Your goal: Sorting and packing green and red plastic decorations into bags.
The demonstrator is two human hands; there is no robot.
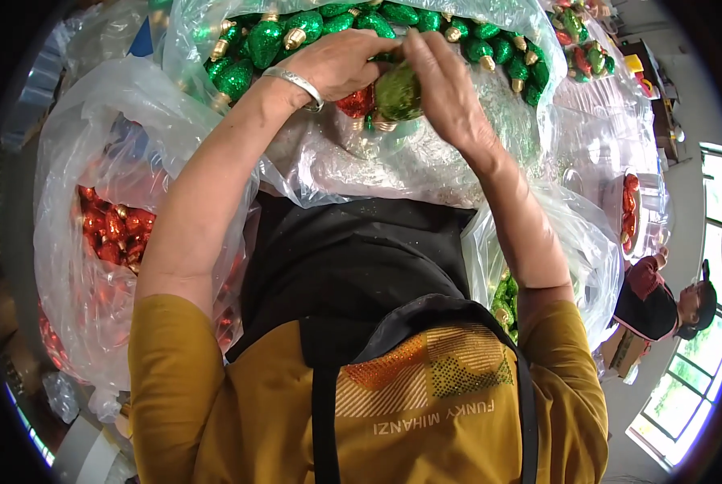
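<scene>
Both hands meet over the plastic-covered table, at a small cluster of bulb-shaped ornaments. A red glittery bulb ornament and a light green bulb ornament hang side by side there, caps toward me. My left hand, with a silver bangle at the wrist, is closed at the top of the cluster; its fingertips are partly hidden. My right hand curves along the right side of the light green ornament, fingers close together against it. Just beyond lie several dark green glittery bulb ornaments with gold caps, in clear plastic.
Left of me stands a clear plastic bag of shiny red ornaments. Another bag at my right holds green ornaments. Mixed clusters lie at the far right of the table. A person in a dark cap is beyond.
</scene>
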